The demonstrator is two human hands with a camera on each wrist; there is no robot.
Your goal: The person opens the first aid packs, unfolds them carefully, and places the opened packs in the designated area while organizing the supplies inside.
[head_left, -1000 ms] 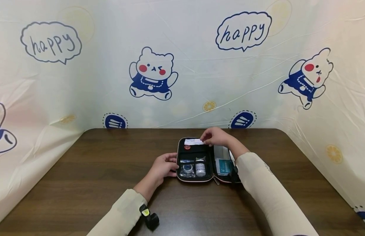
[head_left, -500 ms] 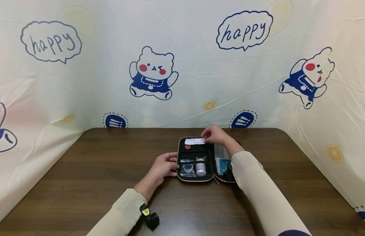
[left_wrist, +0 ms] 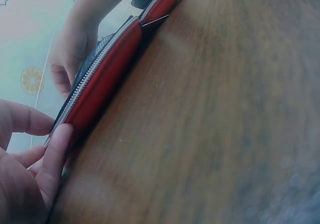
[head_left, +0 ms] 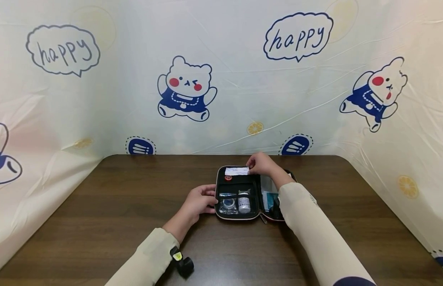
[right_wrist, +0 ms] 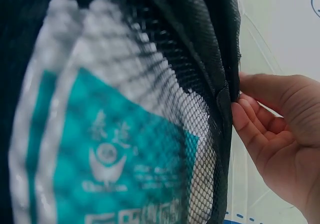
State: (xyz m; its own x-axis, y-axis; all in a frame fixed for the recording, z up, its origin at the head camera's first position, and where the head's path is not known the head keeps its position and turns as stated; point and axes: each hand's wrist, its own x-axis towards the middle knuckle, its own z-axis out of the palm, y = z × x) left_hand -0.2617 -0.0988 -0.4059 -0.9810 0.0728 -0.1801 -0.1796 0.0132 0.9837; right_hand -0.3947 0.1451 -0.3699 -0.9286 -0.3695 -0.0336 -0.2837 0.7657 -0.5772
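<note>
A red zip case with a black lining lies unfolded on the table. My left hand grips its left rim, with thumb and fingers on either side of the edge in the left wrist view. At the far end of the left half lies a white paper strip; my right hand pinches its right end, though the fingertips are partly hidden. Nearer me, a black strap crosses a clear bag with a round coil and a small white bottle. Teal-and-white packets sit behind mesh in the right half.
The brown wooden table stretches around the case. A printed cloth with bears hangs behind it. My right forearm covers part of the case's right half. A small black wrist camera hangs from my left sleeve.
My right hand has shifted slightly right at the strip's end, and its forearm has moved a little left over the case. The left hand keeps its grip on the rim.
</note>
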